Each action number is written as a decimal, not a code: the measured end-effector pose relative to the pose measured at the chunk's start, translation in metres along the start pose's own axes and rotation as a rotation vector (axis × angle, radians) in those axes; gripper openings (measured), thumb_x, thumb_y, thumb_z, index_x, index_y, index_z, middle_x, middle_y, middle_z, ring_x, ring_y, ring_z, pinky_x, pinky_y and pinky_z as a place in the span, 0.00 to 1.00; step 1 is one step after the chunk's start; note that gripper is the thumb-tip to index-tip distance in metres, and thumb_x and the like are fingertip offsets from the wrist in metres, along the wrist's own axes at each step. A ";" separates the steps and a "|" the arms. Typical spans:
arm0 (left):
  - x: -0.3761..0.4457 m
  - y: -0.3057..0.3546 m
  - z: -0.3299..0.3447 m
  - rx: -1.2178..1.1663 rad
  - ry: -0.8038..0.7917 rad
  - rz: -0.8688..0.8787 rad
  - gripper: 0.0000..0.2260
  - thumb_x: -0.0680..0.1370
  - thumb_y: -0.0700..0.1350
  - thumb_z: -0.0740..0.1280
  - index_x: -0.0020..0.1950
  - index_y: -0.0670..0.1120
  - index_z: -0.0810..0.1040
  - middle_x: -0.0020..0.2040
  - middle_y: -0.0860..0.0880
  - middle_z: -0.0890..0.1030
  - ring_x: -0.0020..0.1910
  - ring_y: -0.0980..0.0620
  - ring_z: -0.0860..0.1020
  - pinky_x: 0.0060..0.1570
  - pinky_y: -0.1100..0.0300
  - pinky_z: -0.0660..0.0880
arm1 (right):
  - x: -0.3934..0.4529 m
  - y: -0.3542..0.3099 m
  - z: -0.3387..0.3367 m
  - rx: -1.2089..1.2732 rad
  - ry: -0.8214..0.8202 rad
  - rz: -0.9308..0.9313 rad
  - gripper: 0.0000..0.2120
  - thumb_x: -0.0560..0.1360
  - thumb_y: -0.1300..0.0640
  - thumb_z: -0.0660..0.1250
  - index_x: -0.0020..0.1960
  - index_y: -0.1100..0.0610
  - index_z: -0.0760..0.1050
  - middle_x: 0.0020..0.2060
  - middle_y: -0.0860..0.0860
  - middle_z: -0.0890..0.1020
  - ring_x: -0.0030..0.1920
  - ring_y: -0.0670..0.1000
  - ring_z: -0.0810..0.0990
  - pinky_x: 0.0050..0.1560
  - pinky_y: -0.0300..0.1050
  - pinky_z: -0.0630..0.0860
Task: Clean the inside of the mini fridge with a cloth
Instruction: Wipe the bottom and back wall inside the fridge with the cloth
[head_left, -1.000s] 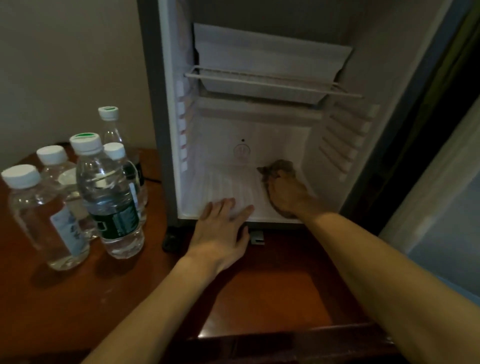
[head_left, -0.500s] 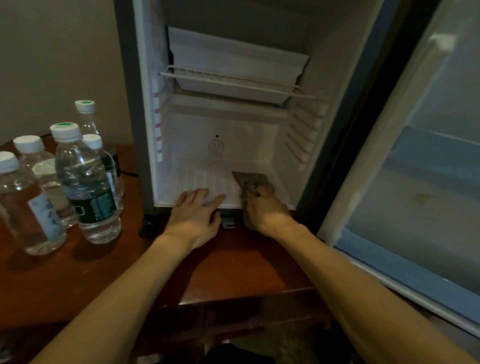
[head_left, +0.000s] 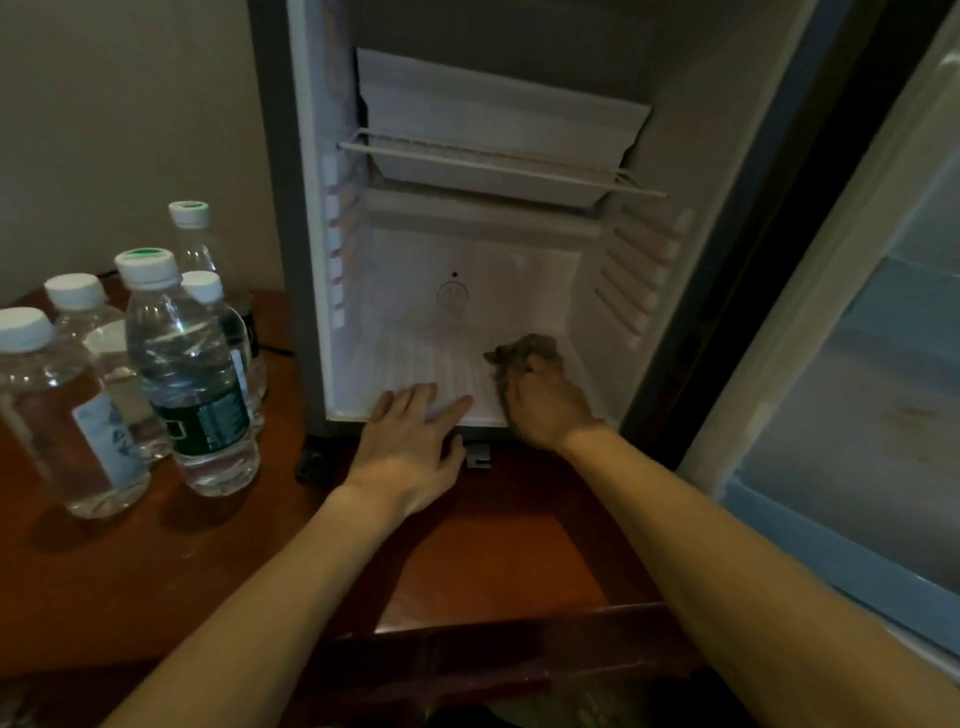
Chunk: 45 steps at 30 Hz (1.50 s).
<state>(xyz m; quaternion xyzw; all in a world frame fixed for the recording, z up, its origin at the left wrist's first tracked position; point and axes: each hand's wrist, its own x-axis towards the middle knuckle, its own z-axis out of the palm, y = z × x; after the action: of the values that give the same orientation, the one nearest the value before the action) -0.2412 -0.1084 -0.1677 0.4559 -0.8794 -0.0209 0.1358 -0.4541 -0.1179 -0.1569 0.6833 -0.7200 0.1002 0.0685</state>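
Observation:
The mini fridge (head_left: 524, 280) stands open on a wooden table, its white inside bare. My right hand (head_left: 545, 405) presses a crumpled brown cloth (head_left: 524, 351) onto the ribbed floor of the fridge at the right, near the right wall. The cloth sticks out beyond my fingers toward the back. My left hand (head_left: 410, 447) lies flat, fingers spread, on the front lip of the fridge floor, left of the cloth and holding nothing.
Several water bottles (head_left: 189, 374) with white caps stand on the table (head_left: 156, 561) left of the fridge. A wire shelf (head_left: 498, 161) and a freezer flap sit high inside. The fridge door (head_left: 857, 405) hangs open at the right.
My right hand has pushed the cloth from the front edge of the fridge floor back toward the rear right. My left hand has stayed on the front lip.

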 end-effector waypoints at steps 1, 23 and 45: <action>0.001 -0.001 0.000 0.010 0.002 0.004 0.26 0.83 0.60 0.52 0.81 0.61 0.54 0.80 0.47 0.59 0.79 0.47 0.56 0.79 0.47 0.50 | 0.014 0.004 0.003 0.020 -0.020 -0.013 0.22 0.85 0.58 0.45 0.74 0.64 0.63 0.71 0.59 0.69 0.69 0.58 0.66 0.73 0.47 0.58; 0.000 0.005 -0.007 0.009 -0.083 -0.002 0.25 0.84 0.59 0.52 0.82 0.61 0.53 0.81 0.47 0.56 0.79 0.46 0.54 0.79 0.47 0.48 | -0.053 -0.016 -0.016 -0.014 0.018 -0.053 0.17 0.81 0.60 0.53 0.62 0.64 0.76 0.56 0.60 0.78 0.56 0.61 0.74 0.58 0.56 0.72; 0.000 -0.004 0.004 0.045 0.012 0.027 0.26 0.84 0.60 0.50 0.82 0.61 0.50 0.81 0.47 0.55 0.80 0.46 0.53 0.80 0.47 0.47 | 0.065 -0.004 -0.006 -0.031 0.003 0.006 0.20 0.85 0.56 0.49 0.68 0.63 0.72 0.66 0.60 0.74 0.63 0.59 0.74 0.64 0.51 0.72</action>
<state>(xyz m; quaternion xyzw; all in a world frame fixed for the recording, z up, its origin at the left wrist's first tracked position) -0.2392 -0.1107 -0.1726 0.4471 -0.8848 0.0033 0.1308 -0.4543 -0.1801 -0.1352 0.6800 -0.7233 0.0902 0.0799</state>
